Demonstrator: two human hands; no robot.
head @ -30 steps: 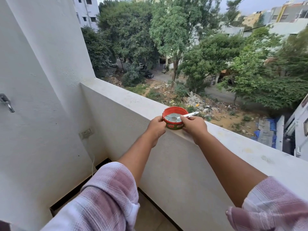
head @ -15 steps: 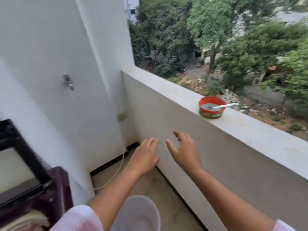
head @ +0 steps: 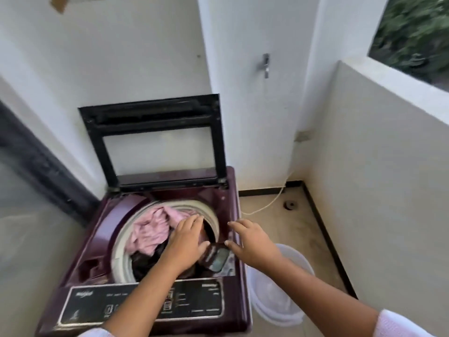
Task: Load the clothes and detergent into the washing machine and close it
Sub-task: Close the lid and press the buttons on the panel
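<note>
— Fingers of the left hand [head: 187, 242]: how do they lie?
— Straight and close together, palm down, over the right part of the drum [head: 119, 254], with the thumb jutting toward the right hand [head: 252, 242]. The blur hides whether they touch the laundry.
— And the right hand's fingers?
— Loosely spread and slightly bent, palm down, holding nothing, above the right edge of the washing machine [head: 102, 229]. Both forearms reach forward from the lower edge, bare up to a pale sleeve [head: 398, 324].
— Where are the clothes?
— Inside the drum. A pink garment [head: 150, 227] is heaped at the left and far side, with dark clothes [head: 143, 266] lower and nearer. The left hand covers part of them.
— The machine itself?
— It is a maroon top-loader. Its lid [head: 155, 122] is raised upright against the white wall, and a black control panel [head: 97, 305] runs along the near edge.
— Around it?
— A white bucket [head: 274, 302] stands on the floor just beside the machine's right side, under the right forearm. A pale cord [head: 269, 203] crosses the floor near a round drain [head: 289, 205]. A metal tap [head: 265, 65] sticks out of the wall above. A white parapet [head: 388, 166] closes the right side.
</note>
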